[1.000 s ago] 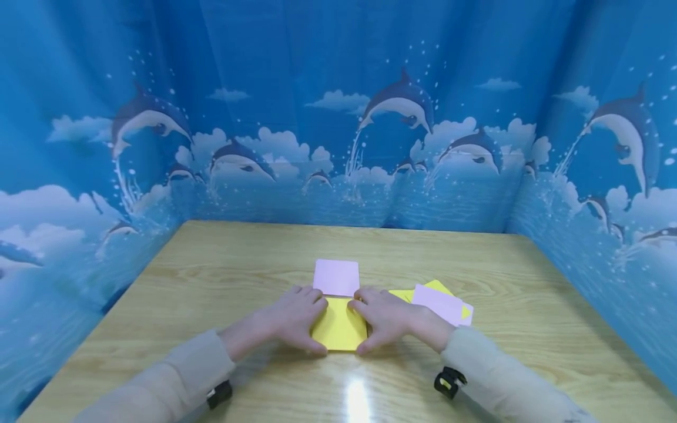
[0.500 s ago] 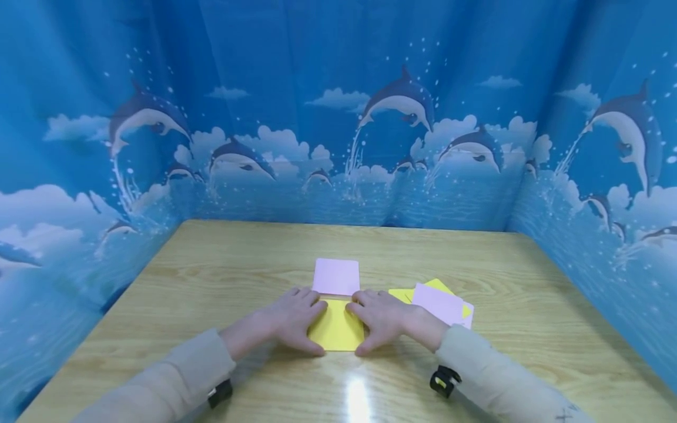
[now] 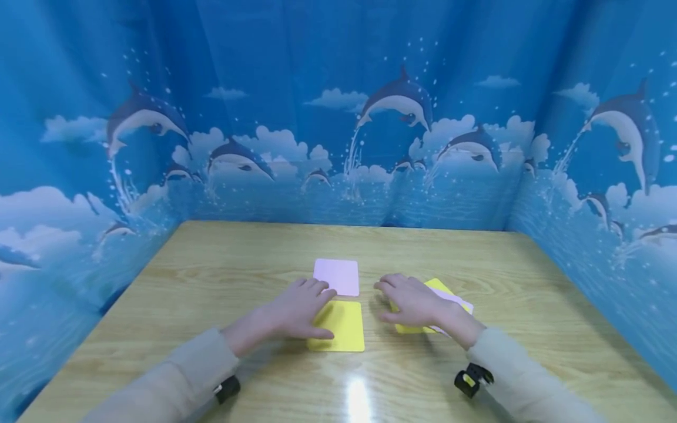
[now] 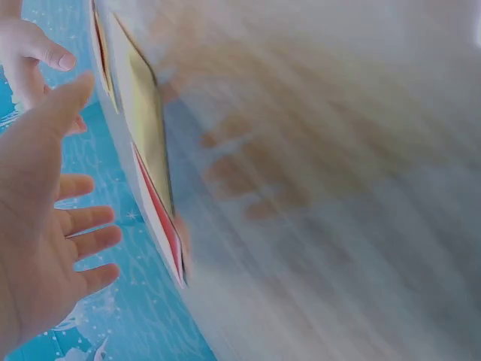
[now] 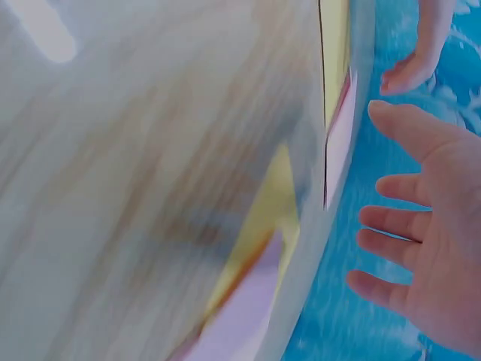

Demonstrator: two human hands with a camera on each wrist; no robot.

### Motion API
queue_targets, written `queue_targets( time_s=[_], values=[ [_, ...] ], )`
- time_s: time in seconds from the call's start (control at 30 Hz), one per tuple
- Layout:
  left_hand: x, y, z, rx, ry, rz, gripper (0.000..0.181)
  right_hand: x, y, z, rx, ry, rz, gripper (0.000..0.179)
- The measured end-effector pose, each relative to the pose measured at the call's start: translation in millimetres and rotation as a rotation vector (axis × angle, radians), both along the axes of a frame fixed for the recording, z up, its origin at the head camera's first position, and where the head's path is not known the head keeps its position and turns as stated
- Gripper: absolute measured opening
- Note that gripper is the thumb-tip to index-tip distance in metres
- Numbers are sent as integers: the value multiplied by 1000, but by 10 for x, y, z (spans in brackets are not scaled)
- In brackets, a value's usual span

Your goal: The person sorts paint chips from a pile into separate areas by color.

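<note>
A flat yellow square card (image 3: 345,330) lies on the table in front of me, and a pink square card (image 3: 338,276) lies just behind it. Over the left edge of the yellow card hovers my left hand (image 3: 298,308), fingers spread; the left wrist view shows this hand (image 4: 37,233) holding nothing, apart from the yellow card (image 4: 143,98). My right hand (image 3: 416,302) is above the left part of a loose pile of cards, covering some of it. Pink (image 5: 240,308) and yellow (image 5: 274,199) cards overlap in that pile. Nothing is in the right hand's fingers.
The wooden table (image 3: 238,252) reaches back to a blue curtain (image 3: 296,70) printed with dolphins, which also hangs at both sides. A black wrist device (image 3: 469,380) sits under the right sleeve, and another (image 3: 227,389) under the left.
Both hands have come off the sides of the yellow card. The right hand has moved right, over the loose pile; the left has risen slightly and stays by the card's left edge.
</note>
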State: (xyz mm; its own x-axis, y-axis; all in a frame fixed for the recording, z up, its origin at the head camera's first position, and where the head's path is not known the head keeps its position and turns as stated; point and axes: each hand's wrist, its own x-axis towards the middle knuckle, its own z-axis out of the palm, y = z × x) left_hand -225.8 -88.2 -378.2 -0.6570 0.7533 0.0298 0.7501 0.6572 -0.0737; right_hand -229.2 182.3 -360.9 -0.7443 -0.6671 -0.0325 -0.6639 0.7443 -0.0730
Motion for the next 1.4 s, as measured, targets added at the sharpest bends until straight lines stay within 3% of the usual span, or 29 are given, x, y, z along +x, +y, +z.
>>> queue_targets(
  time_s=[0.2,0.4,0.77,1.1,1.4],
  values=[
    [-93,160,49,18,115,-43,71,-32,339,27,-42,68,-75,61],
    [-215,368,83,-30,142,-56,74,-13,625,24,-91,134,-87,63],
    [-352,850,197,-87,109,-67,83,47,947,54,-58,142,-186,68],
    [-432,1243,144,-134,61,-41,87,46,1146,0,-15,164,-228,70],
    [-489,1583,74,-144,35,-39,87,18,1190,-72,-6,107,-234,80]
  ],
)
